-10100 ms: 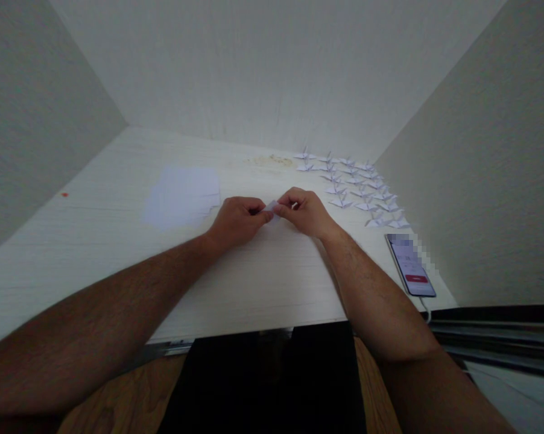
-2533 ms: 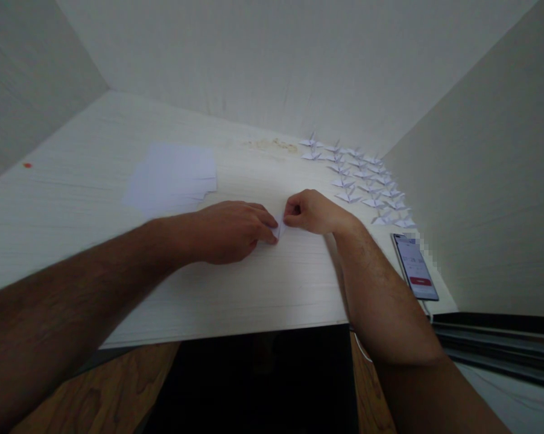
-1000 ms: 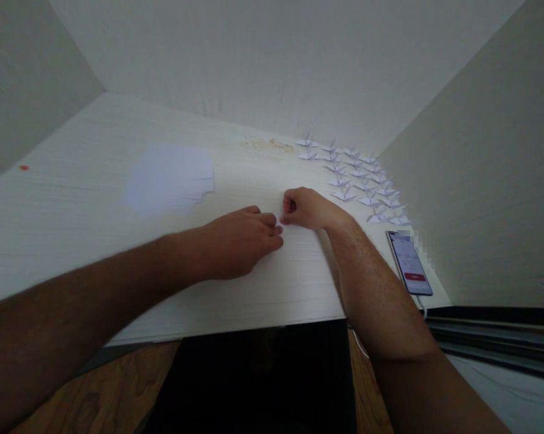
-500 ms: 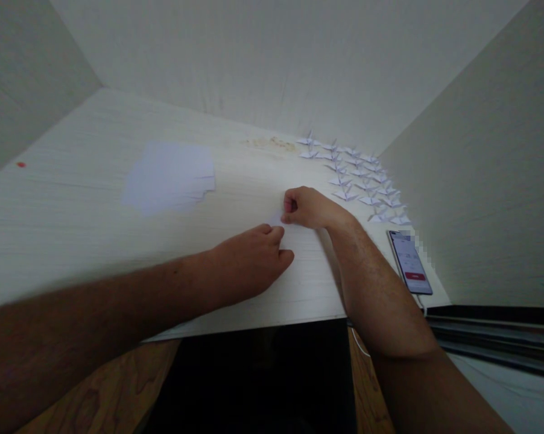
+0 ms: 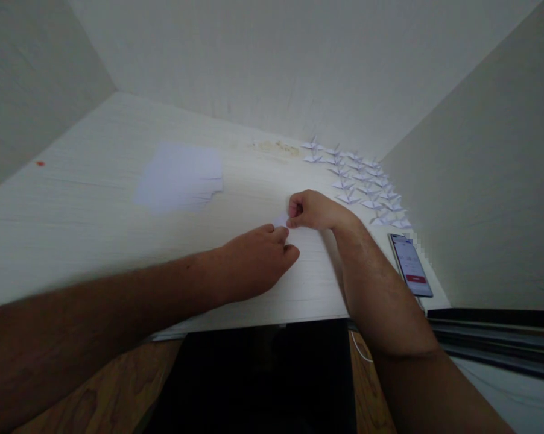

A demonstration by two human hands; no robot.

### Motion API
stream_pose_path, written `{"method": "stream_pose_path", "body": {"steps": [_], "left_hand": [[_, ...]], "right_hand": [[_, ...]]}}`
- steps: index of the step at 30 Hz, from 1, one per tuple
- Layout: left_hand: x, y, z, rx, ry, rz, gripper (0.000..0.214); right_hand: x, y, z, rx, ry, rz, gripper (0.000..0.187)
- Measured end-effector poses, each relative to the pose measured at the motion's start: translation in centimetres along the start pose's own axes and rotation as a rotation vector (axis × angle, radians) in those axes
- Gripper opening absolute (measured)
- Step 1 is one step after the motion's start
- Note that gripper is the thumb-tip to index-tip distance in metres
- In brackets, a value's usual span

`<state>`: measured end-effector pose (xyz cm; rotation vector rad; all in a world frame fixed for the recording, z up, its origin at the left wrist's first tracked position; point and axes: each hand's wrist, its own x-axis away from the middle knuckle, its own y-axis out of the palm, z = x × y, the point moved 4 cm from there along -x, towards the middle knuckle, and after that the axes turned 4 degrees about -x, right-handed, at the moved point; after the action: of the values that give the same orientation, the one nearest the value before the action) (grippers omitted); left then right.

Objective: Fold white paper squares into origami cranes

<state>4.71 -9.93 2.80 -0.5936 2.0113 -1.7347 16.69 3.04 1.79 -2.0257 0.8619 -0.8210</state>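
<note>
A small piece of white paper (image 5: 280,220) lies on the table between my two hands, mostly covered by them. My right hand (image 5: 309,210) is closed, its thumb and curled fingers at the paper's right edge. Just in front, my left hand (image 5: 262,260) is closed too, with its fingertips pressed on the near side of the paper. How far the paper is folded is hidden by the fingers.
Several white paper cranes (image 5: 361,175) stand in rows at the back right. A stack of white paper sheets (image 5: 181,175) lies to the left. The phone (image 5: 410,265) rests at the right edge with a cable. Pale walls enclose the white table (image 5: 91,235).
The whole view has shifted slightly, so everything appears a little further right. Both hands keep nearly the same pose at the small paper.
</note>
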Motion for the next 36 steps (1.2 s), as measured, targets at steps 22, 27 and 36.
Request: {"method": "stream_pose_path", "body": {"steps": [22, 27, 36], "left_hand": [[-0.6, 1.5, -7.1, 0.332, -0.216, 0.258, 0.044], [-0.7, 2.1, -7.1, 0.345, -0.106, 0.225, 0.052], [-0.5, 1.7, -7.1, 0.233, -0.113, 0.208, 0.04]], "right_hand": [[0.3, -0.2, 0.3, -0.037, 0.01, 0.019, 0.016], [0.7, 0.0, 0.4, -0.049, -0.024, 0.033, 0.017], [1.4, 0.0, 0.1, -0.011, -0.076, 0.058, 0.024]]}}
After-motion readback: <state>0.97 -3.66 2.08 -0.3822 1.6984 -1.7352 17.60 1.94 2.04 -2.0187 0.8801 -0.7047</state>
